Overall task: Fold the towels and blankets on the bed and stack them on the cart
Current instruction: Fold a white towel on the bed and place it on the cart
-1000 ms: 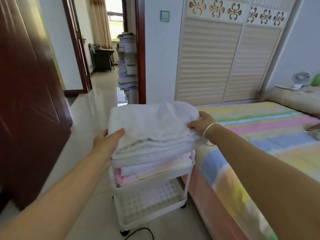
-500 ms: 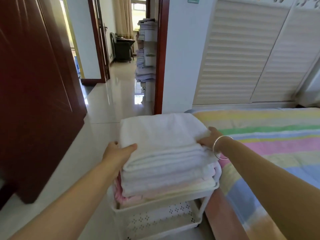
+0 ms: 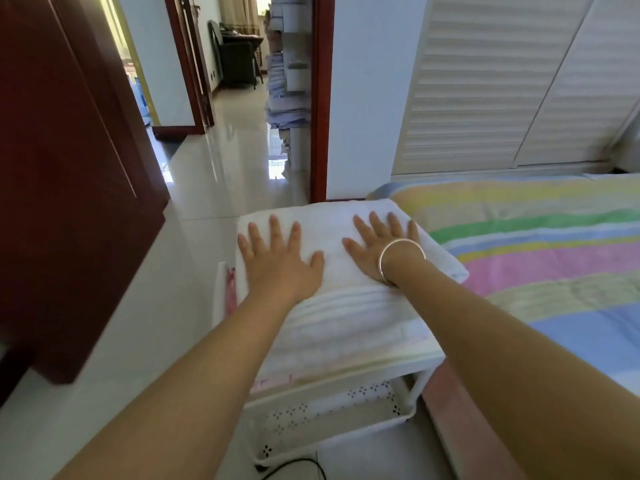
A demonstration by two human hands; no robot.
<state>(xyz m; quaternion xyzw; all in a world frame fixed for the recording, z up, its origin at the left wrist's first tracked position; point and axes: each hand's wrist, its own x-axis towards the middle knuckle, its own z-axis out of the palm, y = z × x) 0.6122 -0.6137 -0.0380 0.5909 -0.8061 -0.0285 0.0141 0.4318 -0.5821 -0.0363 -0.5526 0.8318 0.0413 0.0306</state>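
Pressing both palms flat on the top white towel (image 3: 332, 233), I am spreading my fingers (image 3: 274, 228) wide and straight, gripping nothing. My left hand (image 3: 278, 261) is lying on the towel's left half. My right hand (image 3: 375, 249), with a smooth silver bangle (image 3: 401, 259) at the wrist, is lying on its right half. The towel is soft and nubby, folded into a thick rectangle. It is topping a stack of folded towels (image 3: 346, 323) whose layered edges are facing me in pale bands. A pink cloth (image 3: 230, 289) is peeking out at the stack's left side. The stack is sitting on the top tray of a white plastic cart (image 3: 349, 381), whose lower shelf (image 3: 329, 414) is pierced with small flower-shaped holes. The cart is standing on glossy floor tiles (image 3: 221, 174), just left of the bed (image 3: 540, 237) with its pastel-striped cover.
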